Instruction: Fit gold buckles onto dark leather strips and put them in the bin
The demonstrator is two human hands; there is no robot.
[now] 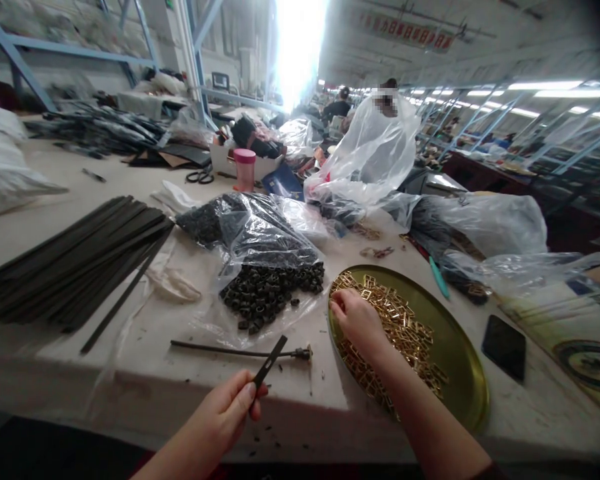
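My left hand (229,408) pinches the near end of a short black strap (269,362) at the table's front edge, its free end pointing up and away. My right hand (354,318) rests palm down in a round gold tray (460,347), fingers curled into the heap of small gold buckles (405,327) at the tray's left side; what they grip is hidden. A finished black strap with a gold buckle at its end (240,351) lies flat on the table between my hands and a pile of small black loops (267,290).
A stack of long black strips (75,260) lies at left. Clear plastic bags of black parts (250,227) crowd the middle. A black phone (504,347) lies right of the tray. A pink cup (245,169) and scissors (200,177) stand farther back. A person (380,133) works behind bags.
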